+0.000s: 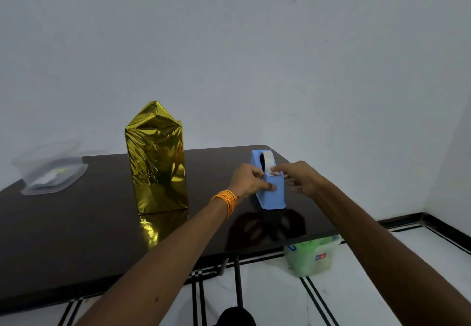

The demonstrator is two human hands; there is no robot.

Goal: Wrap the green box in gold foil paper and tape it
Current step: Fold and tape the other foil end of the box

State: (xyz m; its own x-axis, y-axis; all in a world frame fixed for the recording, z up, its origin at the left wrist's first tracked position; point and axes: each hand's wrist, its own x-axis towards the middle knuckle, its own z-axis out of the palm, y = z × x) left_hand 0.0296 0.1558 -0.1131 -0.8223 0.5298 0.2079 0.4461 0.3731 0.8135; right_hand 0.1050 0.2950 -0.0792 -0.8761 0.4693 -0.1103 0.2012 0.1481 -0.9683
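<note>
A tall box wrapped in gold foil paper stands upright on the dark table, its top folded to a point; no green shows. To its right sits a blue tape dispenser holding a roll of clear tape. My left hand, with orange threads at the wrist, grips the dispenser's left side. My right hand pinches the tape end at the dispenser's cutter between thumb and forefinger.
A clear plastic container lies at the table's far left edge. Below the table's right front edge a plastic bag with green contents rests on the white tiled floor. A pale wall stands close behind.
</note>
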